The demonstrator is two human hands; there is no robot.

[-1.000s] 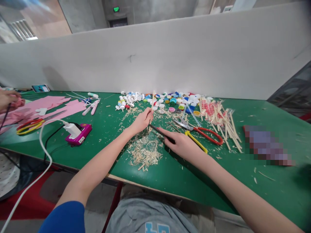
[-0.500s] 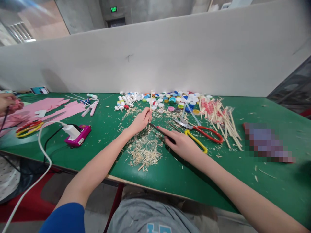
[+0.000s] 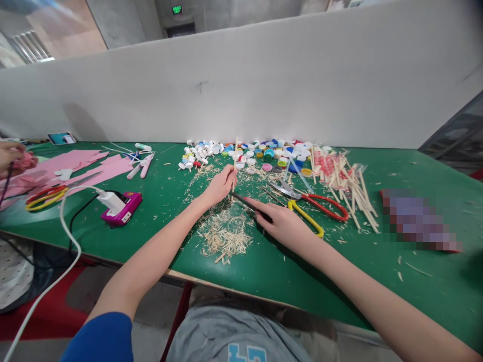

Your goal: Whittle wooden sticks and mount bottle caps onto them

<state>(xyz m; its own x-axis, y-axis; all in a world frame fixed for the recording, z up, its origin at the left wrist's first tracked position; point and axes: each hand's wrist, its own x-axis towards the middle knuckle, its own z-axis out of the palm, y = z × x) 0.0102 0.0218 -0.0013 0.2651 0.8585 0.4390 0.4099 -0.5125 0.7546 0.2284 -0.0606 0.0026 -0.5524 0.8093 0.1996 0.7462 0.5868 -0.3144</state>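
Observation:
My left hand (image 3: pixel 221 184) is closed around a thin wooden stick (image 3: pixel 236 151), like a chopstick, held nearly upright with its lower end near the table. My right hand (image 3: pixel 281 221) grips the black handle of a knife (image 3: pixel 241 199). Its dark blade reaches left to the stick's lower end, just below my left fingers, and seems to touch it. Under both hands lies a heap of wood shavings (image 3: pixel 226 239). Scissors with a red and a yellow handle (image 3: pixel 327 206) lie half open beyond my right hand.
Many plastic bottle caps (image 3: pixel 268 155) line the wall side of the green table (image 3: pixel 264 279). Wooden sticks in torn wrappers (image 3: pixel 349 186) lie right, near a blurred flat object (image 3: pixel 418 221). Left are a purple power strip (image 3: pixel 124 208), pink sheets (image 3: pixel 94 173), another pair of scissors (image 3: pixel 47 197) and a co-worker's hand (image 3: pixel 11 156).
The view has shifted very slightly. Both hands keep their grips, and the blade stays at the stick's lower end.

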